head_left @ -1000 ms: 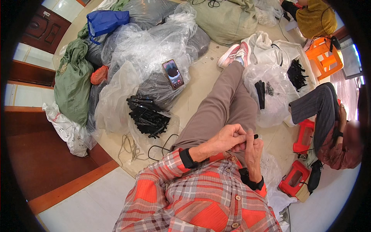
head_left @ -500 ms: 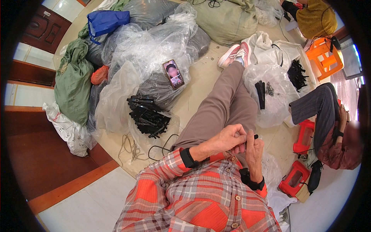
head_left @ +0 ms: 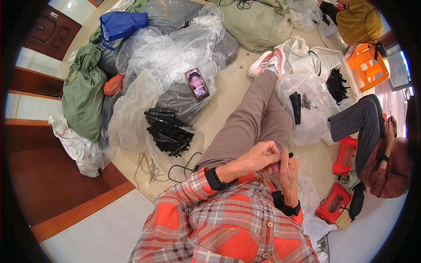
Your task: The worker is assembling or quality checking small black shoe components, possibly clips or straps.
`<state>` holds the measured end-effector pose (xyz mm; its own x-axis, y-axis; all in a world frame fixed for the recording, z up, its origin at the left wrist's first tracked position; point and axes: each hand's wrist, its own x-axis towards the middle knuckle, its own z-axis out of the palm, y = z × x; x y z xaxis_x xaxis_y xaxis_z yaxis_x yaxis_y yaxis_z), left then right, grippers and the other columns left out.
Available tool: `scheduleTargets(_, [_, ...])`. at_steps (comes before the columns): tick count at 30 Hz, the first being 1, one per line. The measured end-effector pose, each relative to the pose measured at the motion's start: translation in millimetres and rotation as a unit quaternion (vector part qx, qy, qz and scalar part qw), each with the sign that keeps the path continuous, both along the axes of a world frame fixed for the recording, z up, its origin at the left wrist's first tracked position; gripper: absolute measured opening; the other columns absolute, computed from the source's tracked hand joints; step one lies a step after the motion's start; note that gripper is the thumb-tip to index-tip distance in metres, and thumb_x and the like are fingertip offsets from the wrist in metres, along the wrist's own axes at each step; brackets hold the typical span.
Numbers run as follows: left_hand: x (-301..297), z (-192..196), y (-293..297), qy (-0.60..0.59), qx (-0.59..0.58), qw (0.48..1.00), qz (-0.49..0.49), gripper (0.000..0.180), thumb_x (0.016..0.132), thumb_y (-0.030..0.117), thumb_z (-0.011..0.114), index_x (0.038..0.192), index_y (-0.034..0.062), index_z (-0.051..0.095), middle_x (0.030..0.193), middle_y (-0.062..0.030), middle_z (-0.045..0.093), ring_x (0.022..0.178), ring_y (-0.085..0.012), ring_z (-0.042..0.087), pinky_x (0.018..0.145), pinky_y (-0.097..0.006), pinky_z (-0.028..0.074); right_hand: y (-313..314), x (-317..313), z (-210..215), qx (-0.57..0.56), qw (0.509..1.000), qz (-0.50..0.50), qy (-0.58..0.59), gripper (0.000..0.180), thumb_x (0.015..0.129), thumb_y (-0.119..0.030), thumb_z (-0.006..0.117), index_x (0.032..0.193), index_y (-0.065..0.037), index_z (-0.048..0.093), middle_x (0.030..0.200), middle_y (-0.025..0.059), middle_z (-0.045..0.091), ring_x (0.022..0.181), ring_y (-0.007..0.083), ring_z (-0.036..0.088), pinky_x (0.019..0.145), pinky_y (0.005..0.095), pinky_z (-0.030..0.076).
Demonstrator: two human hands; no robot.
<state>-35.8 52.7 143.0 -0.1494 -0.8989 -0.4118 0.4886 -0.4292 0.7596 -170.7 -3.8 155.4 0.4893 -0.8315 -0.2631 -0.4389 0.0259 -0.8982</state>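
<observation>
Both my hands are close together over my lap, nearly touching. My left hand (head_left: 261, 157) is closed in a pinch, thumb and fingertips together; what lies between them is too small to make out. My right hand (head_left: 289, 175) stands upright beside it with its fingers closed. A short dark end of a black strap (head_left: 290, 155) pokes out at its fingertips, and the rest is hidden. Left of my legs, a heap of black straps (head_left: 169, 133) with buckles lies on clear plastic. Two or so black strips (head_left: 296, 107) rest on a plastic bag (head_left: 307, 127) right of my knees.
A phone (head_left: 197, 83) lies on large plastic-wrapped bundles (head_left: 175, 52). Green sacks (head_left: 83, 96) stand behind and left. More black pieces (head_left: 337, 85) lie at right, near an orange stool (head_left: 368, 65) and red stools (head_left: 334, 204). A co-worker (head_left: 381, 171) sits at far right.
My hands have stayed almost exactly where they were, still held together. At the far right, the co-worker's hands and upper body have shifted slightly.
</observation>
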Motion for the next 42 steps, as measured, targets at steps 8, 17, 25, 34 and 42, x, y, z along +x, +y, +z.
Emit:
scheduleTargets(8, [-4.4,3.9,1.2,0.006,-0.009,1.000,0.023,0.019,0.090,0.022,0.052,0.088,0.0035,0.045,0.069,-0.0060,0.061,0.053,-0.0079,0.055,0.043,-0.020,0.043,-0.4,0.3,4.6,0.004,1.000,-0.017,0.008,0.058,0.094,-0.038,0.038,0.050,-0.001,0.052,0.042,0.0011,0.045,0.042,0.0078,0.043,0.039,0.0269,0.032])
scheduleTargets(17, [-6.1,7.1,2.2,0.015,-0.017,0.999,0.034,0.021,0.091,0.024,0.050,0.086,0.0043,0.044,0.066,-0.0058,0.060,0.051,-0.0079,0.055,0.041,-0.020,0.042,-0.2,-0.5,5.2,0.033,0.999,-0.039,-0.017,0.057,0.094,-0.036,0.040,0.050,-0.001,0.051,0.042,-0.0006,0.043,0.042,0.0068,0.040,0.038,0.0265,0.029])
scheduleTargets(25, [-13.2,3.4,1.2,-0.007,-0.002,0.998,0.062,0.022,0.094,0.026,0.045,0.083,0.0056,0.044,0.063,-0.0044,0.058,0.047,-0.0070,0.052,0.040,-0.020,0.040,0.5,-4.7,-4.0,0.024,0.999,-0.017,-0.018,0.053,0.094,-0.034,0.042,0.053,-0.001,0.053,0.044,-0.0005,0.046,0.042,0.0070,0.042,0.038,0.0260,0.030])
scheduleTargets(34, [-24.2,0.8,1.0,-0.103,-0.052,0.984,0.132,0.024,0.094,0.023,0.044,0.079,0.0039,0.043,0.058,-0.0024,0.053,0.048,-0.0058,0.048,0.040,-0.020,0.036,0.2,-3.7,-5.5,0.006,1.000,-0.006,-0.007,0.049,0.093,-0.030,0.044,0.057,0.001,0.053,0.044,0.0016,0.047,0.043,0.0075,0.043,0.039,0.0270,0.033])
scheduleTargets(42, [-29.8,-0.9,1.9,-0.161,-0.071,0.969,0.173,0.026,0.094,0.023,0.044,0.078,0.0028,0.044,0.058,-0.0005,0.048,0.052,-0.0055,0.046,0.045,-0.022,0.037,-0.6,0.2,-3.0,-0.016,1.000,0.005,-0.013,0.045,0.093,-0.029,0.045,0.060,0.001,0.053,0.048,0.0020,0.049,0.045,0.0077,0.044,0.040,0.0274,0.033])
